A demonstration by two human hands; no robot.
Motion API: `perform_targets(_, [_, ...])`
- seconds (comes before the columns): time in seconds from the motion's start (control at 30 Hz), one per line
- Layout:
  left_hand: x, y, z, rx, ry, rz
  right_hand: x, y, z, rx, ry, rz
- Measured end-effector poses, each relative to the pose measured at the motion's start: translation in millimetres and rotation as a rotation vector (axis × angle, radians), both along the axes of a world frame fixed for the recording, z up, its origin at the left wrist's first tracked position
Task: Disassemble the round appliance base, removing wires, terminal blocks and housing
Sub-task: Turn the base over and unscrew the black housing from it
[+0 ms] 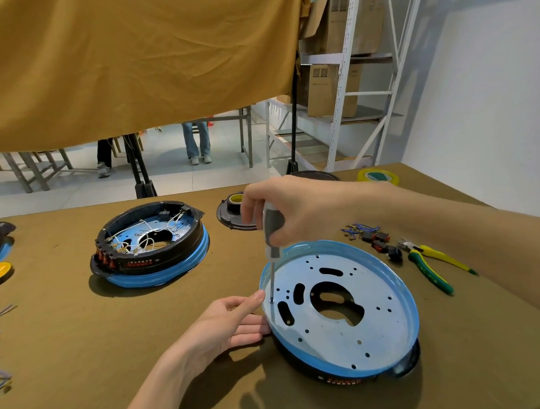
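Note:
A round appliance base (343, 333) lies near me, a blue-rimmed metal plate with slots and holes over a black housing. My right hand (281, 207) grips a grey-handled screwdriver (271, 235) held upright, its tip on the plate near the left rim. My left hand (233, 322) rests against the base's left edge with straight fingers, thumb on the rim. A second base (150, 242) with white wires and red switches inside stands at the left.
Removed black switches with blue wires (374, 236) and yellow-green pliers (430, 263) lie at the right. A black cover with a tape roll (233, 208) sits behind. Loose wires (1, 345) lie at the left edge. A yellow tape roll (378, 176) sits at the far right.

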State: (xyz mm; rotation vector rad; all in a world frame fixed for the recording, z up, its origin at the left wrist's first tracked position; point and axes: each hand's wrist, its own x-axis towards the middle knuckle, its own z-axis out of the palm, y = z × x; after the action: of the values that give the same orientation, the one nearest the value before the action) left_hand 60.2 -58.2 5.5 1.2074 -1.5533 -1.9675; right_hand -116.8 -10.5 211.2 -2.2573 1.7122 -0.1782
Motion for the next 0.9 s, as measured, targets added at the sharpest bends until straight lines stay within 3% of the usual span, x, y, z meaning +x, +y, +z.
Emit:
perform_targets(0.07, [-0.3, 0.4, -0.1, 0.000, -0.003, 0.002, 1.7, 3.0, 4.1, 0.044, 0.003, 0.018])
perform_targets(0.23, [0.0, 0.9, -0.6, 0.000, 0.009, 0.012, 10.7, 2.1, -12.3, -0.371, 0.498, -0.134])
perform_targets(0.3, [0.1, 1.0, -1.1, -0.002, 0.014, 0.011, 7.7, -0.8, -10.5, -0.324, 0.436, -0.078])
perform_targets(0.4, [0.7, -0.4, -1.8, 0.014, 0.020, 0.009, 0.2, -1.4, 1.7, -0.030, 0.104, 0.012])
perform_targets(0.47, [0.8, -0.6, -2.2, 0.022, 0.022, 0.010, -0.5, -0.4, 3.3, -0.004, 0.049, 0.024])
perform_targets(0.6, [1.4, -0.6, -3.1, 0.009, 0.023, 0.005, 3.8, -1.3, -11.2, -0.327, 0.405, -0.111])
perform_targets(0.67, [0.9, -1.2, -3.1, 0.011, 0.026, 0.000, 3.1, -3.5, -14.4, -0.363, 0.512, -0.119])
perform_targets(0.73, [0.9, -2.4, -3.2, 0.015, 0.029, 0.007, -0.6, -5.5, -8.8, -0.301, 0.446, -0.072])
perform_targets(0.83, [-0.6, -3.1, -3.4, 0.019, 0.036, 0.013, -2.4, -5.4, 2.7, -0.088, 0.086, 0.044])
perform_targets(0.9, [-0.9, -2.9, -3.7, 0.021, 0.031, 0.016, -1.2, -3.9, 3.0, 0.006, -0.010, 0.098])
